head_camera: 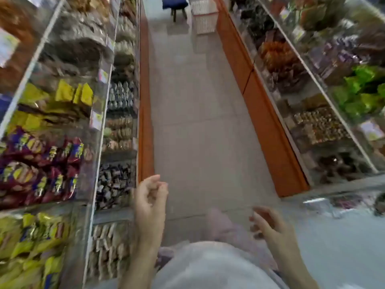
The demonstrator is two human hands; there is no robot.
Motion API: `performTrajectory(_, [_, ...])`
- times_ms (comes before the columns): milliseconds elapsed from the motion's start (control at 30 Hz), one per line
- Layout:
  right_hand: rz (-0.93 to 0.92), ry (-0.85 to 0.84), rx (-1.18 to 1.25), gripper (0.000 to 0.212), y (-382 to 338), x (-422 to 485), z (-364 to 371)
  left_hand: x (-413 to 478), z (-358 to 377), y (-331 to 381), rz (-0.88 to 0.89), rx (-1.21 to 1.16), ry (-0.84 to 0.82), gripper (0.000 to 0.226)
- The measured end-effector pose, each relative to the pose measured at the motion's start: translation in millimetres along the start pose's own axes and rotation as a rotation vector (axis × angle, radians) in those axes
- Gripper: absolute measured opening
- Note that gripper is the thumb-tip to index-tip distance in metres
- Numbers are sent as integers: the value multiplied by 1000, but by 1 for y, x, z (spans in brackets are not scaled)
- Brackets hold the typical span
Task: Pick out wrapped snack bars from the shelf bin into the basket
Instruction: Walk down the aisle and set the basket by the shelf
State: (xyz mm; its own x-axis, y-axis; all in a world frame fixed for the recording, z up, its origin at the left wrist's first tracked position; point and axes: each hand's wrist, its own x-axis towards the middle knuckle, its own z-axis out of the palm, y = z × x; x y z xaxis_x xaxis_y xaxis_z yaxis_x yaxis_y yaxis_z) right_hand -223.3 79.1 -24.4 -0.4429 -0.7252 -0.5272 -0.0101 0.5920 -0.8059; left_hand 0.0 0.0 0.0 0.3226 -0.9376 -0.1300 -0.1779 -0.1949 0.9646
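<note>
I am looking down a shop aisle with a grey tiled floor (198, 113), and I take that floor as my landmark. My left hand (149, 197) hangs over its near left edge, fingers curled loosely, thumb close to the fingertips, holding nothing. My right hand (270, 228) is over the near right of the floor, fingers bent and slightly apart, also bare. Left of the floor stand clear shelf bins (93, 142). The lowest near one holds wrapped snack bars (108, 249): pale, slim sticks, packed side by side, long axes running roughly toward the floor; blur hides their print. At the far end of the floor stands a white slatted basket (204, 15), upright, beside a dark blue stool (176, 5)
</note>
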Motion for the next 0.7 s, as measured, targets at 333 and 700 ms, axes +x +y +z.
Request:
performTrajectory(333, [-3,-53,-81,22,-108,182,41,199,129,31,-72,126,-167,20])
performTrajectory(700, [-189,-206,-41,22,-380,478,152,453,213,103,-191,41,-14,21])
